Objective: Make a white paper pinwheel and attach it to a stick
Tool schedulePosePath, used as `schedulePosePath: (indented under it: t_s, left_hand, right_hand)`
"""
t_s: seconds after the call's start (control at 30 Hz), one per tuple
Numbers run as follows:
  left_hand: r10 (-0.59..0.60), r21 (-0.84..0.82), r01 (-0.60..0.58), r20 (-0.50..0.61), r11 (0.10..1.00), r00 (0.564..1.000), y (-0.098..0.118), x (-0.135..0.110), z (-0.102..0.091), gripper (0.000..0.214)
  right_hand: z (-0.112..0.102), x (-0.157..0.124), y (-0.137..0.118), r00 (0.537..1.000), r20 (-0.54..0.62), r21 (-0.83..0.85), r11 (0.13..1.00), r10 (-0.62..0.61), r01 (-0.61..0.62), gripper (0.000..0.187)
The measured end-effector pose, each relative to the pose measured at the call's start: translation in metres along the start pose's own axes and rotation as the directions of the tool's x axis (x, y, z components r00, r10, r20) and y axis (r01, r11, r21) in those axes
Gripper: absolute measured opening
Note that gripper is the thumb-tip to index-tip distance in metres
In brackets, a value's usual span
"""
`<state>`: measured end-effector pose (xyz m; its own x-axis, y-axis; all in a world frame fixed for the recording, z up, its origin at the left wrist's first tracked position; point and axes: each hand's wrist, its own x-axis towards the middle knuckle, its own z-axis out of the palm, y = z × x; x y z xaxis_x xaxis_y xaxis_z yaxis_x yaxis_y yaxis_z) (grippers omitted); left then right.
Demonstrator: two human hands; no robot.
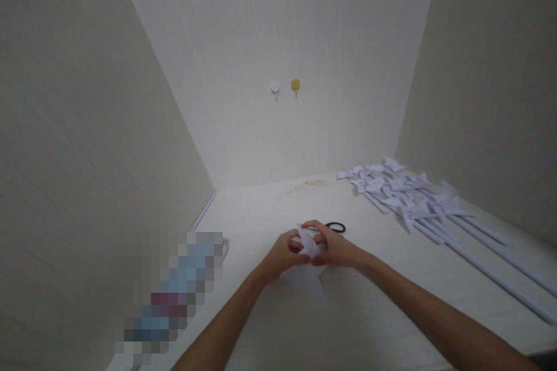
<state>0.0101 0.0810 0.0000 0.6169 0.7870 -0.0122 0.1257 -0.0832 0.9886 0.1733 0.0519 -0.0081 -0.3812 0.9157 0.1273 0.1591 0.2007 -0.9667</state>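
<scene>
A white paper pinwheel is held between both hands above the table, its folded blades pointing up and down. My left hand is closed on its left side, with thumb and fingers pinching near the middle. On the other side my right hand pinches the same paper, its thumb close to the left thumb. The fingers partly hide the centre of the pinwheel. Just behind my right hand lie scissors, with a black handle loop showing and the rest mostly covered.
Several white paper pinwheels on rolled paper sticks lie in a heap at the right. A blurred-out bluish item is at the left. Two hooks, white and yellow, are on the back wall.
</scene>
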Motion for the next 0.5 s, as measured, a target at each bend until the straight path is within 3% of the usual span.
schedulePosePath:
  t_s: [0.23, 0.37, 0.5]
  left_hand:
    - [-0.011, 0.065, 0.009, 0.028, 0.998, 1.000, 0.0002, -0.0018, -0.0017, 0.039]
    - [0.009, 0.147, -0.010, 0.009, 0.989, 1.000, 0.0003, -0.0006, -0.0018, 0.029]
    - [0.000, 0.125, 0.005, -0.040, 0.992, 0.999, 0.0004, 0.0014, -0.0003, 0.026]
  right_hand:
    - [-0.0014, -0.0037, -0.0056, 0.999, 0.024, -0.123, 0.992, -0.023, 0.026, 0.070]
    - [-0.0024, -0.0052, -0.0067, 0.999, 0.043, -0.153, 0.988, -0.029, 0.035, 0.070]
    - [-0.0015, -0.0034, -0.0032, 0.995, 0.011, -0.256, 0.962, -0.095, 0.094, 0.069]
